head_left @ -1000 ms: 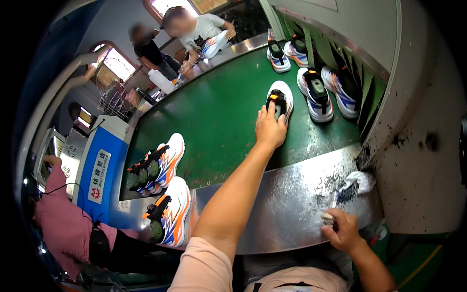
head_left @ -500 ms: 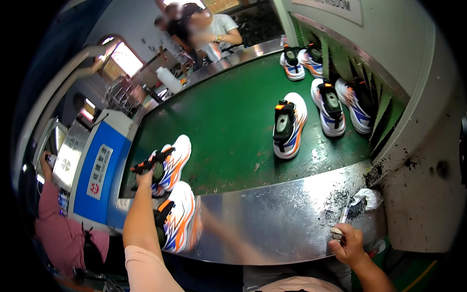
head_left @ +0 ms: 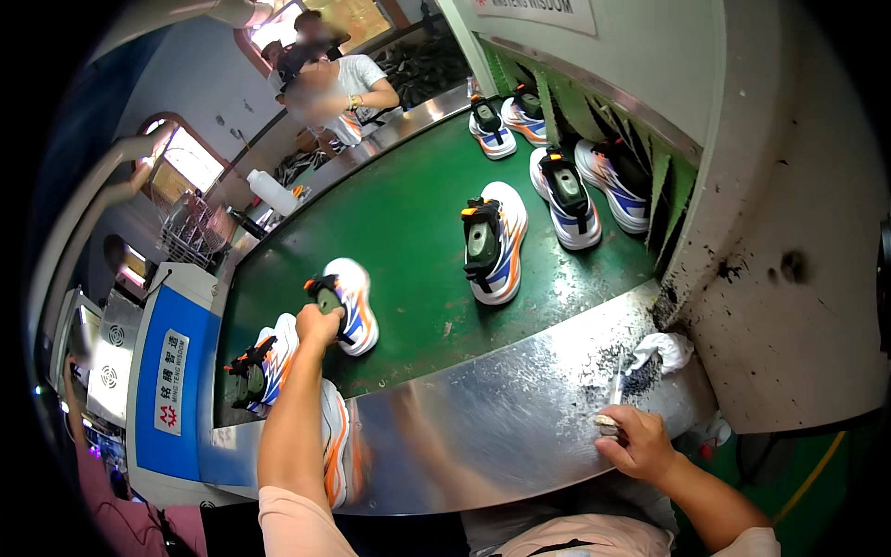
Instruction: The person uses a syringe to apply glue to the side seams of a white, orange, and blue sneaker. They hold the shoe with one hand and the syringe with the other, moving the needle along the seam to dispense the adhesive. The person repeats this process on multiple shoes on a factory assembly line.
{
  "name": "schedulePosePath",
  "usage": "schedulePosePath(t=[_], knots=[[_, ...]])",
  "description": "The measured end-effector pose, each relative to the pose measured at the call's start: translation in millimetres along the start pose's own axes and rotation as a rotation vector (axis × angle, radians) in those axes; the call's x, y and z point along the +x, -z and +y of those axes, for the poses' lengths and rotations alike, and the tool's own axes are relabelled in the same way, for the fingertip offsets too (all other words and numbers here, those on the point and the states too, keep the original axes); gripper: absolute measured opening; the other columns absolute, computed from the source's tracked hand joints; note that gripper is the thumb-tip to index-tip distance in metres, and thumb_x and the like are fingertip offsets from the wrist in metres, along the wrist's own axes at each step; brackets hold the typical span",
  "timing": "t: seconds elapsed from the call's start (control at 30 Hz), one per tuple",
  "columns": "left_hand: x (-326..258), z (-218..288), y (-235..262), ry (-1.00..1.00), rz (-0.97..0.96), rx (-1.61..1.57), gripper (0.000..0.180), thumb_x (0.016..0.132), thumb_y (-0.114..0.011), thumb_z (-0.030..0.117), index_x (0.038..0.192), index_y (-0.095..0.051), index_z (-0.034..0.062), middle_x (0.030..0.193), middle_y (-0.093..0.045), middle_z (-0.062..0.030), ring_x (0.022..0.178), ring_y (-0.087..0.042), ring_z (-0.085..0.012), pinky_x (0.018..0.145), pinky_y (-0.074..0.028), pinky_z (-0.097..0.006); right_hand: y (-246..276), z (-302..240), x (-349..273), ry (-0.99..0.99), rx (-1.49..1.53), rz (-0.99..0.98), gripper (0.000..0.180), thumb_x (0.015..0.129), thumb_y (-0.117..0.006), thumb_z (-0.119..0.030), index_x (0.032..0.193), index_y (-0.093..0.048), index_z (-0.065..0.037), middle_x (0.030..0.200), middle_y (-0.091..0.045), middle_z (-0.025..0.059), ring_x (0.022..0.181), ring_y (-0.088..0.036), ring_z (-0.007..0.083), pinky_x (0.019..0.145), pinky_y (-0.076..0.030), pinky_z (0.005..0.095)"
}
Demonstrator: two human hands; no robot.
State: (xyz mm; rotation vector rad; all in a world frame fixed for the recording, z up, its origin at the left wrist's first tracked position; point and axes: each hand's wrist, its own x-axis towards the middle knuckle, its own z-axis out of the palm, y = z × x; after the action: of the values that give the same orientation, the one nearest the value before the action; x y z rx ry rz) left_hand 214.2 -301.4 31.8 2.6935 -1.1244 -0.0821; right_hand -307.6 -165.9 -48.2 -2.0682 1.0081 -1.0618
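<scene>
My left hand (head_left: pixel 320 325) is closed on the heel end of a white sneaker (head_left: pixel 358 306) with orange and blue markings and a black collar, over the green belt (head_left: pixel 418 339). Left of that hand, another sneaker (head_left: pixel 278 357) rests at the belt's near corner. A further sneaker (head_left: pixel 336 450) on the metal ledge is partly covered by my left forearm. My right hand (head_left: pixel 640 444) grips a slim tool (head_left: pixel 616 388) with a pale, thin upper part and a wrapped-looking handle; its exact kind is unclear. It points at a crumpled white cloth (head_left: pixel 661 353).
One sneaker (head_left: pixel 495 243) sits mid-belt; several more, including one (head_left: pixel 566 200), stand by the green flap curtain (head_left: pixel 659 190). The steel ledge (head_left: pixel 492 418) carries black residue near the cloth. A white bottle (head_left: pixel 272 193) and people (head_left: pixel 357 84) are beyond the belt.
My left hand has drawn one sneaker away from its neighbour, to the right across the belt. My right hand keeps its hold on the tool. The whole view has shifted.
</scene>
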Motion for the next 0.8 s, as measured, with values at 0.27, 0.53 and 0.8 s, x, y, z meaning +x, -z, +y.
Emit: schedulePosePath(t=[0.27,0.53,0.8], knots=[[-92.6,-9.5,34.4,-0.441,-0.121,-0.31,0.034,0.062,-0.074,0.029,0.074,-0.066,-0.0026,0.054,-0.055,-0.008,0.049,-0.049,-0.0156,0.049,-0.04,-0.032,-1.6,2.5,1.1,0.019,0.046,0.0,0.038,0.081,-0.071,-0.025,0.11,-0.056,-0.006,0.073,-0.059,0.0104,0.06,-0.06,0.0262,0.054,-0.047,0.034],[-344.3,9.9,26.9,-0.128,-0.021,-0.947,0.041,0.071,-0.074,0.004,0.104,-0.051,0.0015,0.078,-0.06,-0.0064,0.06,-0.056,-0.0114,0.054,-0.045,-0.023,2.4,0.5,-2.6,0.006,-0.058,0.051,0.038,0.084,-0.067,-0.028,0.115,-0.054,-0.009,0.08,-0.061,0.01,0.068,-0.063,0.0286,0.056,-0.049,0.0355],[-254.8,27.7,107.1,-1.064,-0.226,0.159,0.105,0.039,-0.088,0.027,0.134,-0.047,0.0077,0.134,-0.049,-0.0162,0.131,-0.036,-0.0412,0.105,-0.034,-0.046,28.6,-44.5,-28.9,-0.312,0.462,-0.09,0.037,0.09,-0.063,-0.031,0.116,-0.053,-0.007,0.08,-0.061,0.006,0.065,-0.059,0.0147,0.059,-0.048,0.0305]])
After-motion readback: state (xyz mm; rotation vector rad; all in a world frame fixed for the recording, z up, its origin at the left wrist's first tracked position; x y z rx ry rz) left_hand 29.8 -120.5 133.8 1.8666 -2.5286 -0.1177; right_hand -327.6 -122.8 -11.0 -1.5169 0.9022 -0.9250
